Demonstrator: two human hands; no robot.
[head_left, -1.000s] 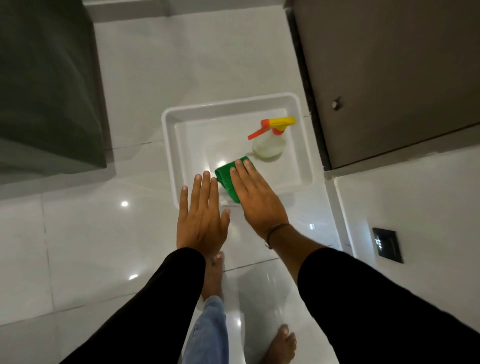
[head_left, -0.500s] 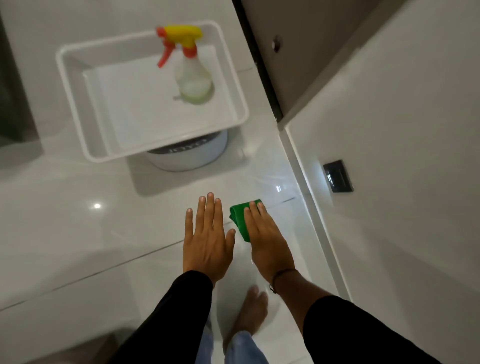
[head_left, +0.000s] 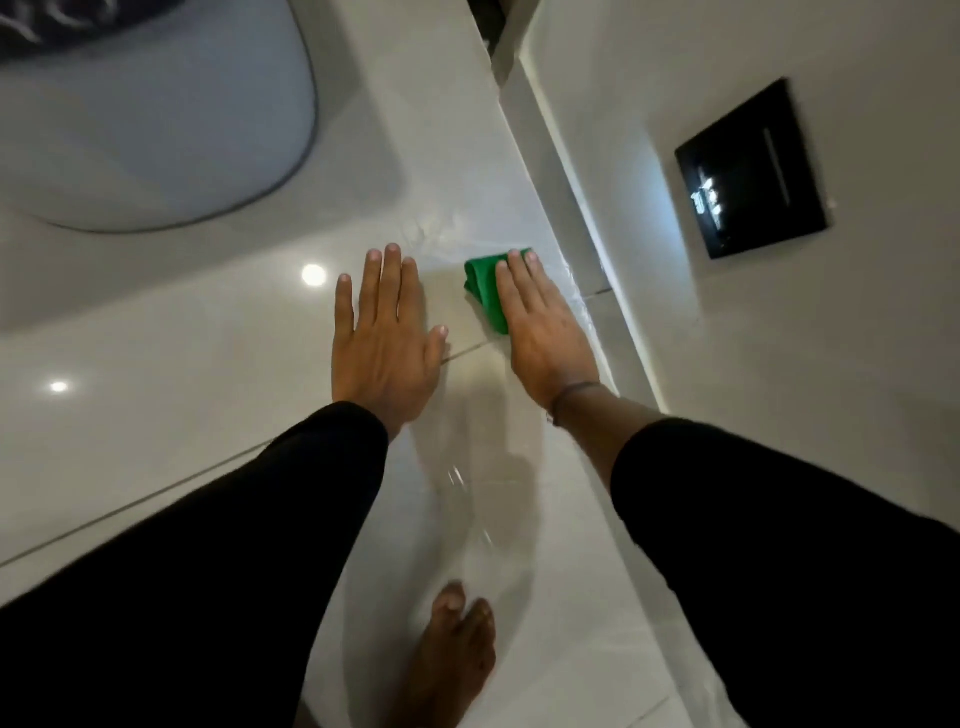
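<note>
A folded green cloth (head_left: 484, 291) lies on the glossy white tiled floor (head_left: 182, 364), close to the base of the white wall on the right. My right hand (head_left: 540, 327) presses flat on the cloth with straight fingers and covers most of it. My left hand (head_left: 384, 338) rests flat on the tiles just left of it, fingers straight and together, holding nothing. Wet streaks shine on the floor around the cloth.
A white round-edged object (head_left: 156, 130) fills the upper left. The white wall (head_left: 779, 415) on the right carries a black square plate (head_left: 753, 171). My bare foot (head_left: 452, 660) stands on the tiles at the bottom. Ceiling lights reflect on the floor.
The view has dropped lower and closer to the floor; the white tray with the spray bottle has left the frame. Both hands stay flat, the right one still on the green cloth.
</note>
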